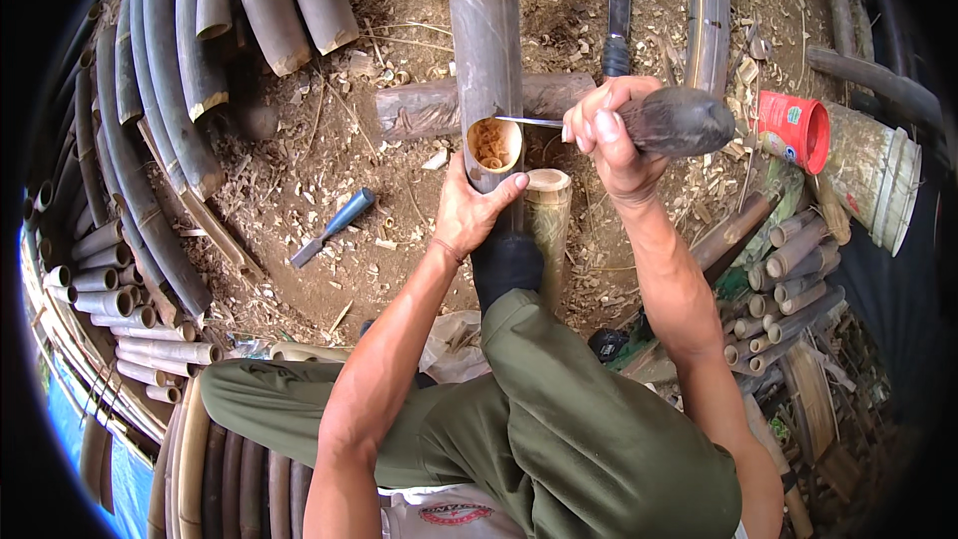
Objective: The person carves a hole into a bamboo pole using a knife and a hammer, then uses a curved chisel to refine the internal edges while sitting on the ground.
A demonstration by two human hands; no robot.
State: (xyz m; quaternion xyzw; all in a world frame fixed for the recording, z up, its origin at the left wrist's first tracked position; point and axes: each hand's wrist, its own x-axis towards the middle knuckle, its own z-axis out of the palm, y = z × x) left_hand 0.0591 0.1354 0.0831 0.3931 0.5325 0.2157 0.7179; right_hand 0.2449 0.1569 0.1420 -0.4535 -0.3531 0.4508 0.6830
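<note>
A thick grey-brown bamboo pole (486, 30) comes toward me from the far side, its slanted cut end showing brown, crumbly stuff (489, 144) inside. My left hand (471, 208) is closed round the underside of that end, thumb stretched along its near side. In my right fist (624, 135) is a knife (679, 123) with a bulky dark handle. Its thin blade points left and reaches the upper right rim of the opening. Just below the pole is my dark-covered foot (507, 268), beside an upright pale bamboo piece (549, 220).
A log (414, 110) lies crosswise beneath the pole. On the chip-strewn dirt rests a blue-handled chisel (334, 227). Long bamboo poles (165, 50) line the left. At right are a red container (795, 130), a dirty white bucket (873, 175) and stacked bamboo pieces (798, 274).
</note>
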